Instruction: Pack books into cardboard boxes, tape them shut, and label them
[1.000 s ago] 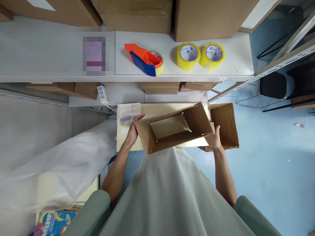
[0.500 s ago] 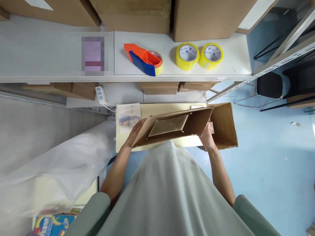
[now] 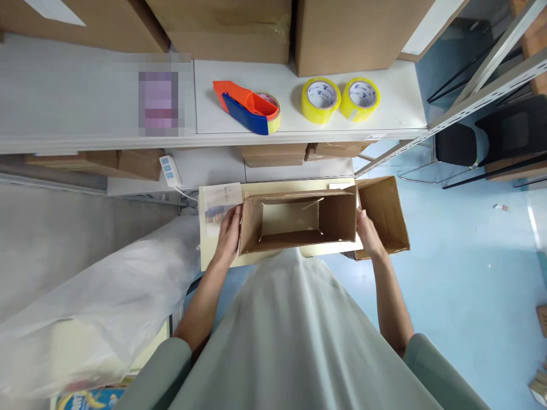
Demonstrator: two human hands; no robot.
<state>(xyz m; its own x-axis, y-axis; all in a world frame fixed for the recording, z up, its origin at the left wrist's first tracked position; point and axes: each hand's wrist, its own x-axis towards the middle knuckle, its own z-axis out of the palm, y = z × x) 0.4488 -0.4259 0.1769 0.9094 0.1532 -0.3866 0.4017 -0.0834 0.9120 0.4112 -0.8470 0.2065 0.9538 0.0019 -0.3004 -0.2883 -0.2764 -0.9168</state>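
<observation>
A cardboard box (image 3: pixel 337 219) is held between my two hands over a narrow cream table (image 3: pixel 207 253). Its top faces me uncovered, and a pale surface like the tabletop shows through its lower end. My left hand (image 3: pixel 229 234) is closed on the box's left side, with the thumb near the upper edge. On the opposite side, my right hand (image 3: pixel 369 232) grips the right wall; some of its fingers are hidden. Just beyond that hand stands a second uncovered cardboard box (image 3: pixel 384 213). A printed sheet (image 3: pixel 217 205) lies by my left hand.
On the shelf (image 3: pixel 290 122) ahead sit an orange and blue tape dispenser (image 3: pixel 248 108), a yellow tape roll (image 3: pixel 321 101) and another yellow roll (image 3: pixel 360 100). Large cartons (image 3: pixel 363 34) stand behind. A power strip (image 3: pixel 171 171) hangs lower. White plastic sheeting (image 3: pixel 128 290) covers the left side.
The held box has turned from a slant to nearly level with the table, its right end lowering towards me. Both hands keep hold of its ends.
</observation>
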